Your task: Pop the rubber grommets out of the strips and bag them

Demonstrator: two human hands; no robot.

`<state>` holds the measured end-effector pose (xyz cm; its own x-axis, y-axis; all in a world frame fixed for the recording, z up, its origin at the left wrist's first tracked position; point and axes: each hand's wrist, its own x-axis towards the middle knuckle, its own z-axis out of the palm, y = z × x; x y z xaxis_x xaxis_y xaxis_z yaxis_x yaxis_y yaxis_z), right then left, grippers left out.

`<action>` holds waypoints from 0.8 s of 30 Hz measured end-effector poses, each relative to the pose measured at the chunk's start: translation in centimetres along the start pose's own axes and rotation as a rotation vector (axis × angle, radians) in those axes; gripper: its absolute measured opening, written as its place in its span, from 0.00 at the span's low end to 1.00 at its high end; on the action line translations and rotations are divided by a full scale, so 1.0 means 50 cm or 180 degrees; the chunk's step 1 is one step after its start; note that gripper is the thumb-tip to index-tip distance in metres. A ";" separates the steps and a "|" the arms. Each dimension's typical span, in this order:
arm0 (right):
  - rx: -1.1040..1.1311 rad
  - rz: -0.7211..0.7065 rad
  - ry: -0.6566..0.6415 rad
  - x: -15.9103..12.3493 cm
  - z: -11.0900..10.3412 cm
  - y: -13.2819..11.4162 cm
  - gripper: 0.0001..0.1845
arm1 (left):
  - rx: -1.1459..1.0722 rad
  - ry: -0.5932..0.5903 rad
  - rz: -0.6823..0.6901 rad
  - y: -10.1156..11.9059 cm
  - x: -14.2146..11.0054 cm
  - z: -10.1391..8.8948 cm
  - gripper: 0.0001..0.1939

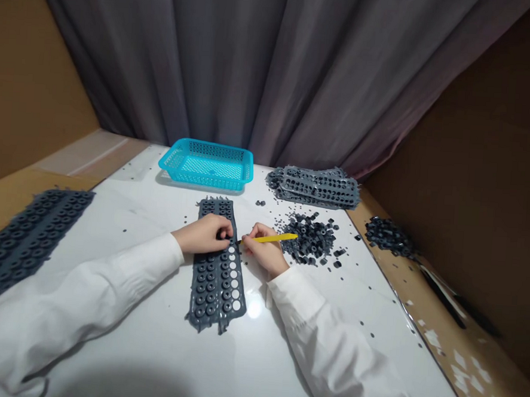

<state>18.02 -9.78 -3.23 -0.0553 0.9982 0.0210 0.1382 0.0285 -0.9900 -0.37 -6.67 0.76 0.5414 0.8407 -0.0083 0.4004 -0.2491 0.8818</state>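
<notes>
A dark grey rubber sheet full of round ring parts lies lengthwise on the white table in front of me; several holes along its right column are punched out. My left hand rests on the sheet's upper part, fingers curled and pressing it down. My right hand is closed on a yellow stick-like tool, whose tip meets the sheet's right edge by my left fingers. A heap of loose grey ring parts lies just right of my right hand.
A turquoise plastic basket stands at the back. A stack of grey sheets lies at the back right, another sheet at the left. A second small heap of parts and dark tools lie on the brown surface at right.
</notes>
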 end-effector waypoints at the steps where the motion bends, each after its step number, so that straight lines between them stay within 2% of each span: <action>1: 0.0013 -0.0007 -0.0016 -0.001 0.000 0.000 0.09 | 0.0223 -0.0052 0.0145 0.001 -0.002 0.003 0.06; 6: -0.0141 -0.0011 -0.0076 -0.006 0.001 -0.006 0.08 | 0.1745 -0.0283 0.0761 0.003 0.000 0.011 0.07; 13: -0.0560 -0.0133 -0.0126 -0.001 0.005 -0.024 0.08 | 0.2823 -0.0717 0.0812 0.022 0.018 0.020 0.04; 19: -0.0631 -0.0072 -0.0228 0.005 0.003 -0.027 0.08 | 0.3038 -0.0842 0.0966 0.018 0.006 0.036 0.08; 21: -0.0577 -0.0059 -0.0227 0.007 0.001 -0.022 0.08 | 0.2763 -0.0711 0.1021 0.006 0.000 0.038 0.08; 24: -0.0465 -0.0033 -0.0212 0.008 0.000 -0.010 0.08 | 0.2033 -0.0318 0.0996 -0.012 -0.001 0.027 0.07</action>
<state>17.91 -9.41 -2.71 -0.1223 0.9924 0.0169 0.2794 0.0508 -0.9588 0.37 -7.22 -0.43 0.7544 0.6435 0.1296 0.5533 -0.7295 0.4021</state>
